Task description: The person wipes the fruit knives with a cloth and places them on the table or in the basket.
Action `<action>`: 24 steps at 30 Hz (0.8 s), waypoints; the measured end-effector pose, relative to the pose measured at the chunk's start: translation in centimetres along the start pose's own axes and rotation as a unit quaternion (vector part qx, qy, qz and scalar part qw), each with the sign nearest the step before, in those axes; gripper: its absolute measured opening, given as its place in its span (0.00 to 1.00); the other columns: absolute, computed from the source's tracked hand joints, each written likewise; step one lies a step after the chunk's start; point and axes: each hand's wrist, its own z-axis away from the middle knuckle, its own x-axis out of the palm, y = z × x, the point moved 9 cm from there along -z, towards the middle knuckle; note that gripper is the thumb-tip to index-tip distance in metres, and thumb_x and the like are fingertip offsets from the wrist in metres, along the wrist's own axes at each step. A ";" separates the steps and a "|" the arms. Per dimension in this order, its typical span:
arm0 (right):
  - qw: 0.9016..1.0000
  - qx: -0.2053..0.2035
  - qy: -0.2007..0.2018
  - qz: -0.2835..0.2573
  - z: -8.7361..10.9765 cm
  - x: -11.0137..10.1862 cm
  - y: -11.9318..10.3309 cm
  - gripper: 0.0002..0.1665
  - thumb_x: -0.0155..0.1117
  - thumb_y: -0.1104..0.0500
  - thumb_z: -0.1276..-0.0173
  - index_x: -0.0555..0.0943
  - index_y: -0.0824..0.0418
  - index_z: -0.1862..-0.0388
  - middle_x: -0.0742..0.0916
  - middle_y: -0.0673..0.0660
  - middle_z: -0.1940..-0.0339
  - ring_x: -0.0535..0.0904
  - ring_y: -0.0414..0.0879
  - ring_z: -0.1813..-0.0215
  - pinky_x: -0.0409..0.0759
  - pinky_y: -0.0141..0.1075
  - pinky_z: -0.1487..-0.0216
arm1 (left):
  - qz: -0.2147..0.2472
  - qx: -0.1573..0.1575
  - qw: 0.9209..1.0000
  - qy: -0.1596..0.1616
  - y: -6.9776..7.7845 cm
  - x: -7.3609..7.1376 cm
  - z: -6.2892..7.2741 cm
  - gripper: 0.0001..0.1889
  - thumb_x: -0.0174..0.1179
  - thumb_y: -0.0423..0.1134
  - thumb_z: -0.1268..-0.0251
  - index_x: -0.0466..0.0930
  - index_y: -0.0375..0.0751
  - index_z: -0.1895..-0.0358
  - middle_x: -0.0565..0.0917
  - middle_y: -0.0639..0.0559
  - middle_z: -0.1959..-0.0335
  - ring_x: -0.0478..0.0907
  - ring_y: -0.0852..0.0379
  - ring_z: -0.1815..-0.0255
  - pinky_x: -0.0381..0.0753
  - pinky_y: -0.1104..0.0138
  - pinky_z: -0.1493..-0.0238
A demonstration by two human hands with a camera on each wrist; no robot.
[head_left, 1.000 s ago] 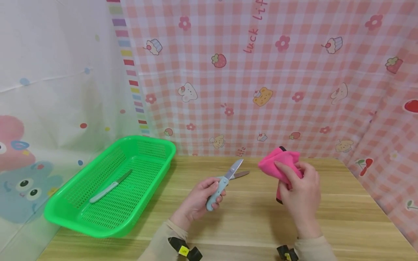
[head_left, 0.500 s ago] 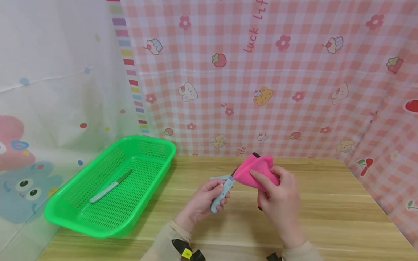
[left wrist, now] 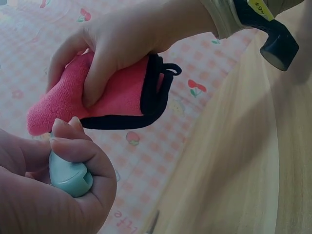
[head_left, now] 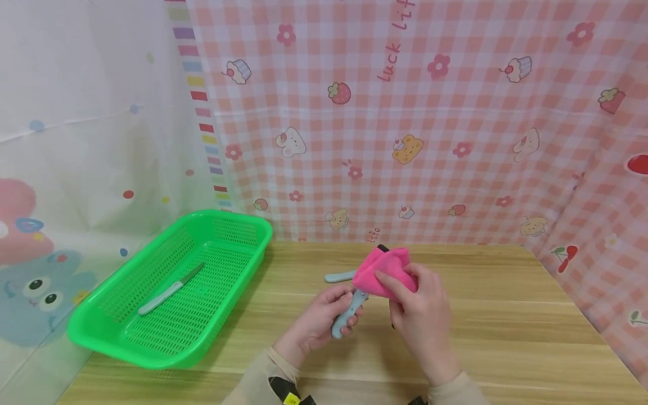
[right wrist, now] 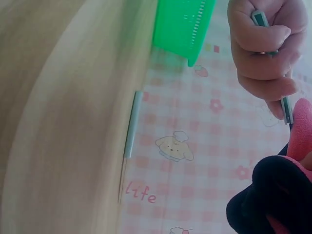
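Note:
In the head view my left hand [head_left: 316,318] grips a small folding knife [head_left: 345,319] by its light blue handle, fingers curled round it. My right hand [head_left: 425,315] pinches a folded pink cloth [head_left: 385,271] with black edging. The cloth covers the knife's blade, which is hidden in the head view. From the left wrist, the handle's butt shows in the palm, with the pink cloth [left wrist: 117,95] right above the fingertips. Behind the hands a second blue-handled knife [head_left: 338,277] lies on the table, its blade hidden by the cloth.
A green perforated basket [head_left: 267,239] stands on the left of the wooden table [head_left: 506,320]. Inside it lies another open knife [head_left: 162,298] with a pale blue handle. A pink checked curtain [head_left: 455,185] hangs behind the table's far edge.
My right hand has moved left with the cloth, bringing it over the blade, which was bare one second ago. The left hand, with the knife, has shifted slightly right and nearer.

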 end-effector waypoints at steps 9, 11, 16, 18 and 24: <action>1.000 0.004 0.021 0.000 0.1 0.0 0.5 0.32 0.74 0.77 0.60 0.88 0.50 0.56 0.79 0.68 0.53 0.75 0.63 0.59 0.75 0.52 0.68 | 0.006 -0.006 1.000 -0.004 -0.3 -0.1 0.1 0.12 0.41 0.36 0.18 0.74 0.39 0.49 0.78 0.51 0.70 0.70 0.64 0.76 0.70 0.76 0.77; 1.000 0.008 0.024 -0.001 0.0 -0.1 0.8 0.32 0.74 0.77 0.60 0.89 0.51 0.56 0.79 0.68 0.53 0.74 0.64 0.60 0.75 0.52 0.68 | 0.002 -0.008 1.000 -0.006 -0.3 -0.2 0.1 0.11 0.41 0.36 0.19 0.74 0.40 0.51 0.78 0.51 0.70 0.70 0.64 0.76 0.70 0.76 0.78; 0.999 0.025 0.024 0.006 -0.1 -0.5 1.7 0.31 0.73 0.77 0.58 0.88 0.52 0.56 0.79 0.69 0.53 0.74 0.65 0.59 0.77 0.54 0.69 | -0.011 -0.010 1.000 -0.012 -0.3 -0.2 0.1 0.10 0.41 0.35 0.19 0.74 0.38 0.52 0.78 0.51 0.70 0.70 0.64 0.76 0.69 0.76 0.79; 0.999 0.037 0.018 0.009 -0.2 -0.5 2.2 0.29 0.72 0.76 0.56 0.88 0.52 0.55 0.79 0.69 0.53 0.74 0.65 0.58 0.77 0.54 0.68 | -0.013 -0.011 1.000 -0.014 -0.3 -0.3 0.1 0.10 0.41 0.35 0.19 0.74 0.37 0.52 0.78 0.51 0.70 0.70 0.64 0.77 0.69 0.76 0.79; 0.998 0.063 0.005 0.021 -0.1 -0.6 3.4 0.26 0.72 0.75 0.53 0.88 0.54 0.56 0.78 0.70 0.53 0.74 0.65 0.57 0.76 0.55 0.66 | -0.017 -0.012 1.000 -0.014 -0.4 -0.5 0.1 0.11 0.42 0.34 0.19 0.72 0.31 0.50 0.78 0.50 0.70 0.70 0.64 0.77 0.69 0.76 0.79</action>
